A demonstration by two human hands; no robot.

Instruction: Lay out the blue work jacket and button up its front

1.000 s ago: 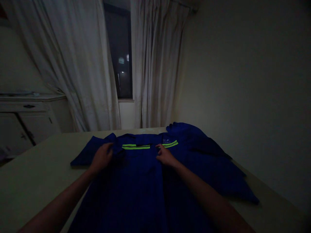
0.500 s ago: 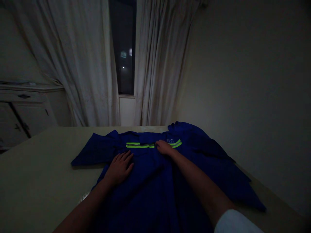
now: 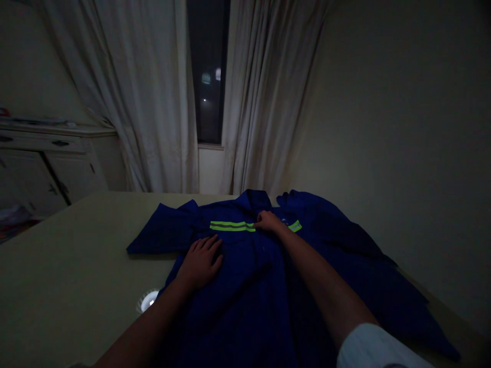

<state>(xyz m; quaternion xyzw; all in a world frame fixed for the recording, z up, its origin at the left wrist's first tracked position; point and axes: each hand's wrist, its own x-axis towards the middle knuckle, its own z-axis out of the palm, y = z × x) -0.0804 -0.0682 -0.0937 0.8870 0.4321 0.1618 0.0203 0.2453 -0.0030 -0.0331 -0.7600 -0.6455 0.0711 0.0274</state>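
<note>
A dark blue work jacket [image 3: 238, 286] lies spread over the table, one sleeve out to the left and the other side stretching to the right. Across its chest runs a yellow-green reflective strip [image 3: 232, 226]. My left hand [image 3: 201, 261] rests flat on the cloth just below the strip, fingers spread. At the right end of that strip, my right hand [image 3: 268, 221] pinches the jacket's front edge near the collar. My right forearm crosses the jacket's right half and hides part of it.
The pale table [image 3: 76, 276] reaches to the curtains [image 3: 153, 102] at the back. A round white shiny object [image 3: 149, 300] sits beside my left forearm. A cabinet [image 3: 72, 158] stands at the far left, and a wall [image 3: 402, 128] rises along the right.
The view has shifted, so the scene sits slightly further right. The collar flap near my right hand now stands up higher. My left hand stays flat on the cloth.
</note>
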